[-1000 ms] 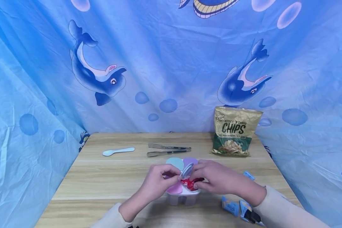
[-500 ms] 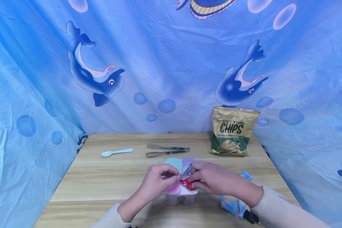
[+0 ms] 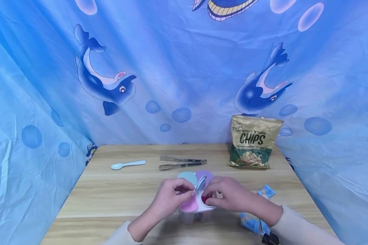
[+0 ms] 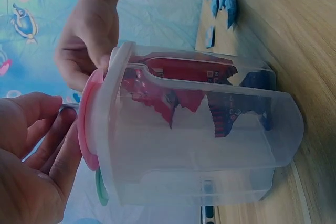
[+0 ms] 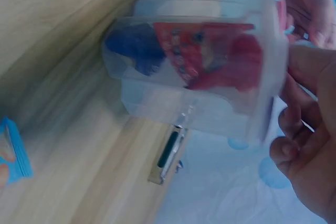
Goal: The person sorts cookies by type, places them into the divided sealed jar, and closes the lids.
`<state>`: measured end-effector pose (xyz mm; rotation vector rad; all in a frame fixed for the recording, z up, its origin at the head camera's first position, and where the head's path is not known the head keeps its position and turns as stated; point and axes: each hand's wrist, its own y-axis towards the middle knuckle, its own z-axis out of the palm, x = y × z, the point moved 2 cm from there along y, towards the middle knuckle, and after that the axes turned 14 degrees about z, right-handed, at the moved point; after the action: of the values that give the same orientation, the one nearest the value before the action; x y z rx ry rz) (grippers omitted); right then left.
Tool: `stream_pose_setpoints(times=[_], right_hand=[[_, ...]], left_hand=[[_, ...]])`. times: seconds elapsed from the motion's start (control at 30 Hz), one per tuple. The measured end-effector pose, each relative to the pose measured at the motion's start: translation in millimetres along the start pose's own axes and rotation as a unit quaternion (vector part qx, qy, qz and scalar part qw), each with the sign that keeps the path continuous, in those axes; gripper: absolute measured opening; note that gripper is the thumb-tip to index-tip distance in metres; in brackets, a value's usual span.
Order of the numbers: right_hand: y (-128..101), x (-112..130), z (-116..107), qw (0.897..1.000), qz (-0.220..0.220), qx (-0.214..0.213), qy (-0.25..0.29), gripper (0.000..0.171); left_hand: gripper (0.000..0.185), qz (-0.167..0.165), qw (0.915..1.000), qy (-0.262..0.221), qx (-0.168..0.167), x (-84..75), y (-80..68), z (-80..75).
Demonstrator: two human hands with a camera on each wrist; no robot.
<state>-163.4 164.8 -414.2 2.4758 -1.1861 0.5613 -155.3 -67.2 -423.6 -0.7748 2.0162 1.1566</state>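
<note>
A clear plastic container [image 3: 191, 217] with several compartments stands upright at the table's front middle. Its white top carries pink [image 3: 189, 205], teal [image 3: 186, 176] and purple [image 3: 205, 175] flip lids. My left hand [image 3: 172, 196] pinches a raised pale grey lid [image 3: 200, 183] between thumb and fingers. Over the uncovered round opening, my right hand [image 3: 228, 193] has its thumb and fingertips at a red snack packet [image 3: 205, 198], gripping it inside the rim. Through the wall in the right wrist view, the crumpled red packet fills the compartment's upper part, above a dark blue packet [image 5: 137, 49].
Several small blue snack packets [image 3: 250, 223] lie to the right, partly under my right forearm. A chips bag [image 3: 254, 143] stands at the back right. Metal tongs [image 3: 184, 165] and a pale blue spoon [image 3: 128, 164] lie behind the container. A blue dolphin-print curtain [image 3: 184, 68] hangs behind.
The red packet, which bulged above the opening earlier, has gone down into the compartment under my right hand's fingers. My left hand still holds the grey lid up.
</note>
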Motion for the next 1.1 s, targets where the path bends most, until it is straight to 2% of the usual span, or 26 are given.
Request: stream_pose_setpoints(times=[0.13,0.23,0.47,0.63,0.73,0.87,1.0,1.1], right_hand=[[-3,-1,-6,0.999,0.010,0.009,0.041,0.009],[-3,0,-7,0.999,0.006,0.021,0.039,0.007],[-3,3,-5,0.997,-0.046,0.054,0.013,0.012],[-4,-3,-11,0.996,-0.043,0.054,0.052,0.014],[-4,-9,-17,0.996,-0.023,0.038,0.079,0.013],[-1,-15,-27,0.996,0.010,-0.016,0.090,0.010],[3,-19,-32,0.990,0.048,-0.071,0.113,0.009],[6,-19,-33,0.985,0.055,-0.089,0.137,0.012]], left_hand=[[0.012,0.002,1.0000,0.002,-0.002,0.5,1.1,0.4],[0.011,0.005,1.0000,0.004,-0.002,-0.7,2.5,-0.4],[0.010,0.003,1.0000,0.005,0.000,-4.5,5.1,-0.1],[0.011,0.001,0.9999,0.016,-0.003,-6.0,5.1,0.4],[0.011,-0.001,0.9998,0.020,-0.002,-6.9,5.1,0.6],[0.010,-0.002,0.9997,0.025,-0.001,-7.9,4.7,1.5],[0.010,-0.002,0.9995,0.031,0.001,-8.0,3.8,2.3],[0.010,-0.001,0.9994,0.035,0.002,-8.3,3.2,2.5]])
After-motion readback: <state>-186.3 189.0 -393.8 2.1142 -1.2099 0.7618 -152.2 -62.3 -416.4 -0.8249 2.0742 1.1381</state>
